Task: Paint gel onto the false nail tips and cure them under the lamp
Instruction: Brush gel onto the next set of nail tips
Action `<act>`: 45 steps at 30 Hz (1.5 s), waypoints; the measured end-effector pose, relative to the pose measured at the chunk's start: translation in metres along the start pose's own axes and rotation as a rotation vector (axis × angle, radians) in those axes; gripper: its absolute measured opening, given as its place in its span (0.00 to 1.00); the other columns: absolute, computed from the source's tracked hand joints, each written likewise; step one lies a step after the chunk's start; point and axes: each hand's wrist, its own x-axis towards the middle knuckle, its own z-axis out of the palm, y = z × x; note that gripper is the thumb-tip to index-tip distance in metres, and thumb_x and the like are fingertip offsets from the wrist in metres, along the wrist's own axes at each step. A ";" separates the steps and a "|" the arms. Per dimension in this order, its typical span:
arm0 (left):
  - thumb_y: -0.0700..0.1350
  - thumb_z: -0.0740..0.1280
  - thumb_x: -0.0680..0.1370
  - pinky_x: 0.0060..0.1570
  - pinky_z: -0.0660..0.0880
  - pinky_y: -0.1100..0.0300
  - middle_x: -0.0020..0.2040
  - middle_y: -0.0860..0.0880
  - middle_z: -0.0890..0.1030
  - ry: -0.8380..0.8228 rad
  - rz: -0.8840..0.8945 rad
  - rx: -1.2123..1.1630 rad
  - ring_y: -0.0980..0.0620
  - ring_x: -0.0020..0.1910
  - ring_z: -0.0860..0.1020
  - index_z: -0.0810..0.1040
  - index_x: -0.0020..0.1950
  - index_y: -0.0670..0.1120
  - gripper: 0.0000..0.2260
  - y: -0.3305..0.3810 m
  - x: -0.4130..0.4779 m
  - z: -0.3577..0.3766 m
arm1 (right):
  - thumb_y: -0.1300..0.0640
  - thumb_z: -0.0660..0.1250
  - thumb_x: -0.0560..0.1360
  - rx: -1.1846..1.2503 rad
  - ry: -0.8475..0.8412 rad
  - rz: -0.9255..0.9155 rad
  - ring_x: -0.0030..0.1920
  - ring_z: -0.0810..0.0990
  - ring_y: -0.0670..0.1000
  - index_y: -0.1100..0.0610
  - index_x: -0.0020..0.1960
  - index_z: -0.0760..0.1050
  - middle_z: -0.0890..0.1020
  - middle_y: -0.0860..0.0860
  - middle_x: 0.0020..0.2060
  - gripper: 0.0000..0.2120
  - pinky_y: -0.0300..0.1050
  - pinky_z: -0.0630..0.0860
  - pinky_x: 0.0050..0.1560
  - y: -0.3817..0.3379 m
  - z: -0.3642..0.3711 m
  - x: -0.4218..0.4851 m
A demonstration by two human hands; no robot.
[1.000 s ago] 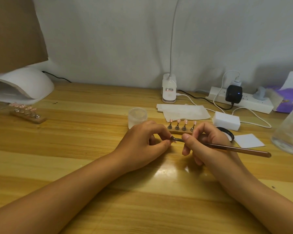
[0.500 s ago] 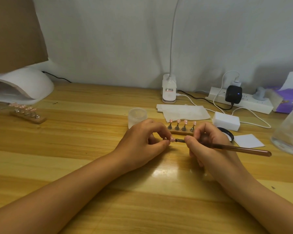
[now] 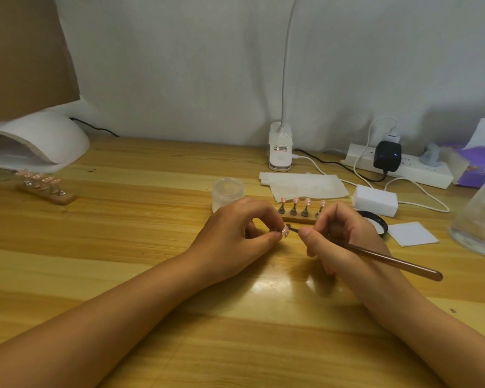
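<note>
My left hand (image 3: 233, 239) pinches one tip (image 3: 285, 231) low over the bench (image 3: 151, 219), just in front of the rack (image 3: 297, 219). The fingers (image 3: 305, 234) of my right hand (image 3: 347, 242) are curled round the brush (image 3: 389, 260), whose bristles meet the tip. I judge the tip featherlight, thin and slick, so it could flick away or smear. I would grip it underneath or by its edges and stroke lightly. The lamp (image 3: 39, 141) sits well apart, far left.
</note>
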 end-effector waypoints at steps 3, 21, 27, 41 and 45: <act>0.45 0.73 0.75 0.37 0.69 0.71 0.45 0.59 0.78 0.001 -0.004 0.006 0.59 0.35 0.75 0.82 0.47 0.53 0.03 0.000 0.000 0.000 | 0.56 0.72 0.73 0.012 -0.017 0.000 0.30 0.78 0.42 0.54 0.43 0.73 0.82 0.50 0.33 0.07 0.31 0.72 0.29 -0.001 0.000 -0.001; 0.42 0.72 0.76 0.37 0.67 0.72 0.47 0.57 0.78 -0.025 0.014 0.029 0.60 0.35 0.75 0.81 0.48 0.53 0.06 0.000 -0.001 -0.001 | 0.60 0.69 0.75 0.110 -0.073 0.051 0.29 0.78 0.42 0.60 0.43 0.72 0.81 0.51 0.29 0.06 0.32 0.71 0.28 -0.008 0.001 -0.004; 0.41 0.72 0.76 0.37 0.67 0.71 0.47 0.57 0.79 -0.020 0.017 0.029 0.58 0.34 0.75 0.82 0.48 0.50 0.05 -0.001 0.000 0.000 | 0.58 0.68 0.75 0.050 -0.042 0.065 0.29 0.79 0.43 0.58 0.44 0.73 0.82 0.50 0.30 0.05 0.32 0.72 0.28 -0.005 0.001 -0.002; 0.46 0.72 0.76 0.35 0.67 0.71 0.42 0.62 0.77 0.007 0.035 0.014 0.59 0.34 0.74 0.82 0.46 0.52 0.01 -0.002 0.000 0.002 | 0.60 0.67 0.77 0.056 0.041 0.086 0.26 0.75 0.43 0.59 0.45 0.72 0.79 0.51 0.28 0.05 0.36 0.71 0.25 -0.004 0.000 -0.001; 0.46 0.72 0.77 0.35 0.68 0.71 0.41 0.63 0.78 0.005 0.046 0.028 0.59 0.34 0.74 0.82 0.47 0.52 0.01 -0.003 0.000 0.002 | 0.59 0.66 0.77 0.138 0.042 0.071 0.25 0.72 0.45 0.59 0.45 0.71 0.77 0.50 0.27 0.05 0.37 0.69 0.24 -0.005 -0.001 -0.003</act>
